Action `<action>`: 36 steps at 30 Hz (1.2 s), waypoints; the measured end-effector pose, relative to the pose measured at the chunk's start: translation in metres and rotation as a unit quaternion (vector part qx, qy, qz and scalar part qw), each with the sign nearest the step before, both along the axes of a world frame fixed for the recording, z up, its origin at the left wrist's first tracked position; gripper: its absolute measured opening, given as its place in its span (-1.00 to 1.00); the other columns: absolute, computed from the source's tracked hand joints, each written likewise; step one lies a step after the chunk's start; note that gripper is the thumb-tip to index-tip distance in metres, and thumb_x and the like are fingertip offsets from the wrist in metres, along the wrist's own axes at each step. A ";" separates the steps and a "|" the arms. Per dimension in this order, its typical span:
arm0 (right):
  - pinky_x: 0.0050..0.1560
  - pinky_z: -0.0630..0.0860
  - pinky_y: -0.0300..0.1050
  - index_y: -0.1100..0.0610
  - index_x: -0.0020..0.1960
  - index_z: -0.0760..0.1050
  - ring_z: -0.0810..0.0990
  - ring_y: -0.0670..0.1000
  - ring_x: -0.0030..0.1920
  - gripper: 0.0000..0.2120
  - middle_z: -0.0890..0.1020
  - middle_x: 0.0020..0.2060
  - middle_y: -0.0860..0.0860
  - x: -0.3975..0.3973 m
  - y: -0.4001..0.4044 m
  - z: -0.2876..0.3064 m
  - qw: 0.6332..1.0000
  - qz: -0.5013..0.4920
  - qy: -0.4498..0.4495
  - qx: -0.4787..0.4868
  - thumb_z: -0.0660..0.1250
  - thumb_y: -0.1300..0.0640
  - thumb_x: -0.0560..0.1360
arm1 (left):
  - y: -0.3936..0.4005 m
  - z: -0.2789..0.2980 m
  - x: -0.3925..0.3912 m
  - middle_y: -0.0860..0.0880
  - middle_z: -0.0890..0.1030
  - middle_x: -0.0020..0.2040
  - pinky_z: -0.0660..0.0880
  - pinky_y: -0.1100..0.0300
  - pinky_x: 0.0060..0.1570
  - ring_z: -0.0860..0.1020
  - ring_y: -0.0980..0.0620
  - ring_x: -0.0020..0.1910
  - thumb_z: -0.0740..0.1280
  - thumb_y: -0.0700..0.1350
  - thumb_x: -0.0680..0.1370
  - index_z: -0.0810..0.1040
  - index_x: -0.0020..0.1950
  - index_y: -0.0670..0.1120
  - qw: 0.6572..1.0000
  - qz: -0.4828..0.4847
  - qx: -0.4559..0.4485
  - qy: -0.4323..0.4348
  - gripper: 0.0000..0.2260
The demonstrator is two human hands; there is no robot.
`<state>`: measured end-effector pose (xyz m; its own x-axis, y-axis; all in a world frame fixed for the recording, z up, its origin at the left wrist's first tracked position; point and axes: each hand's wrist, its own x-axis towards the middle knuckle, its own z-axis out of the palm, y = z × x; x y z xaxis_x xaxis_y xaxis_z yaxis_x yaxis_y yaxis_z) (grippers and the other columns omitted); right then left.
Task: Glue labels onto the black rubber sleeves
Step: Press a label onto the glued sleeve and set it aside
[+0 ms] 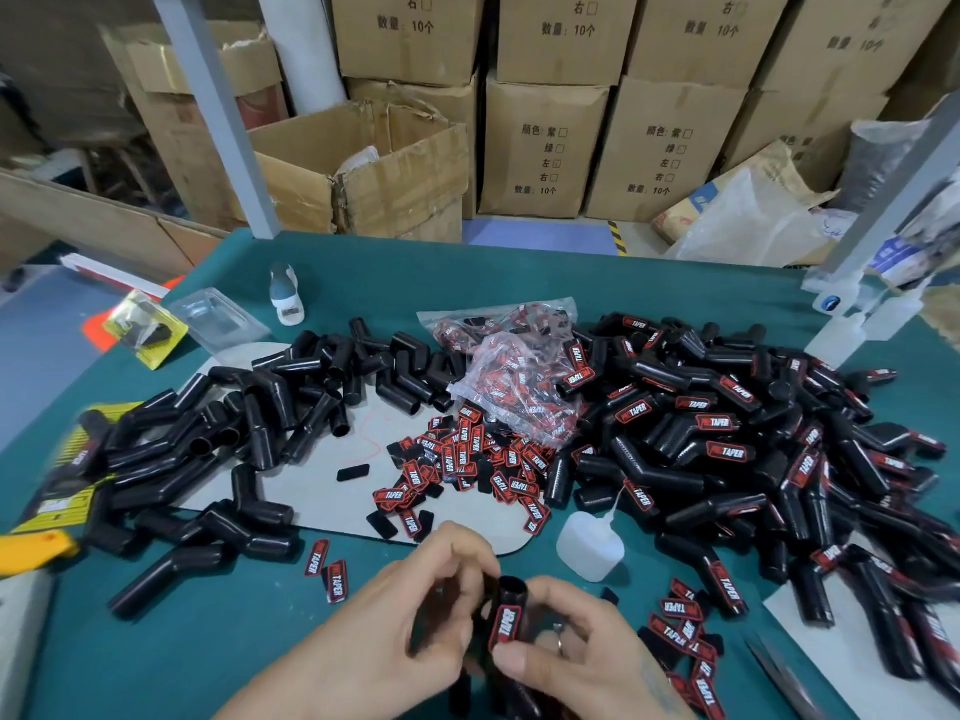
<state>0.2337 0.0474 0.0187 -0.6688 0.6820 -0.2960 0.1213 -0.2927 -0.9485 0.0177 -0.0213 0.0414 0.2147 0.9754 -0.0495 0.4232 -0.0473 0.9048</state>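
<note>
Both grips clamped on one black rubber sleeve (511, 623) at bench's near edge: right hand (566, 652) thumb pressing the label (505, 625) flat, left hand (415, 605) curled alongside; sleeve's long axis runs away from the body, open mouth far.

Both my forearms come in from the bottom edge and meet low in the middle. My left hand (415, 610) is curled, fingers bent inward and gripping. My right hand (563, 652) faces it, thumb laid across in front and fingers wrapped behind, a ring on one finger. The fingertips of both nearly touch.
</note>
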 end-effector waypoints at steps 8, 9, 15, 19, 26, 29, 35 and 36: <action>-0.33 0.62 -0.05 0.20 0.14 0.27 0.66 0.06 -0.29 -0.18 0.71 -0.22 0.12 -0.009 -0.004 -0.007 0.992 -0.116 0.053 -0.002 0.70 0.06 0.09 | 0.012 -0.007 0.012 0.34 0.41 0.29 0.41 0.28 0.28 0.43 0.30 0.38 0.50 0.21 0.42 0.33 0.40 0.51 0.996 -0.039 -0.013 0.080 -0.38; -0.38 0.61 -0.04 0.18 0.11 0.24 0.65 0.08 -0.33 -0.18 0.71 -0.22 0.15 -0.010 -0.005 -0.011 0.987 -0.153 0.055 0.008 0.69 0.08 0.07 | 0.009 -0.004 0.009 0.36 0.40 0.28 0.41 0.24 0.30 0.43 0.29 0.36 0.51 0.21 0.42 0.25 0.46 0.51 0.996 -0.046 -0.014 0.081 -0.30; -0.40 0.61 -0.02 0.13 -0.04 0.58 0.65 0.09 -0.32 -0.48 0.69 -0.18 0.13 -0.010 -0.010 -0.015 0.975 -0.198 0.072 0.065 0.69 0.01 0.11 | 0.012 -0.009 0.003 0.25 0.51 0.18 0.48 0.28 0.19 0.57 0.21 0.15 0.49 0.06 0.53 0.32 0.52 0.41 0.997 -0.034 0.037 0.063 -0.37; -0.32 0.66 0.02 0.17 -0.15 0.74 0.67 0.08 -0.16 -0.49 0.65 -0.02 0.01 -0.005 -0.003 -0.008 0.977 -0.179 0.072 0.094 0.74 -0.18 0.12 | 0.012 -0.011 0.002 0.20 0.47 0.09 0.51 0.26 0.11 0.57 0.16 0.03 0.45 0.04 0.54 0.32 0.53 0.40 0.997 -0.038 0.028 0.061 -0.38; -0.10 0.72 0.04 0.14 -0.09 0.78 0.71 0.07 -0.04 -0.57 0.67 -0.02 -0.05 -0.001 0.000 -0.003 0.989 -0.116 0.045 0.081 0.70 -0.13 0.21 | 0.013 -0.019 -0.001 0.21 0.44 0.02 0.45 0.42 0.04 0.57 0.20 -0.10 0.45 -0.07 0.52 0.38 0.51 0.38 0.996 -0.050 0.041 0.067 -0.37; -0.13 0.71 0.03 0.12 -0.08 0.78 0.71 0.08 -0.09 -0.61 0.66 -0.02 -0.05 -0.002 -0.002 -0.003 0.985 -0.127 0.036 0.107 0.66 -0.15 0.27 | 0.013 -0.020 -0.001 0.32 0.42 0.00 0.41 0.44 0.09 0.54 0.24 -0.08 0.44 -0.06 0.52 0.39 0.51 0.38 0.997 -0.045 0.019 0.055 -0.38; -0.16 0.66 0.04 0.00 -0.10 0.76 0.68 -0.01 -0.14 -0.84 0.66 -0.06 -0.10 0.001 -0.004 -0.003 0.975 -0.154 0.016 0.157 0.60 -0.01 0.35 | 0.010 -0.023 0.010 0.16 0.44 0.24 0.42 0.15 0.40 0.52 0.11 0.28 0.40 0.05 0.52 0.23 0.57 0.40 0.998 -0.047 0.003 0.046 -0.33; -0.15 0.64 0.04 0.01 -0.10 0.77 0.67 -0.02 -0.13 -0.79 0.65 -0.07 -0.10 0.001 -0.003 -0.002 0.976 -0.153 0.016 0.154 0.61 -0.07 0.33 | 0.008 -0.024 0.012 0.20 0.41 0.37 0.35 0.04 0.50 0.44 0.14 0.42 0.42 0.08 0.53 0.20 0.58 0.41 0.998 -0.047 0.001 0.042 -0.31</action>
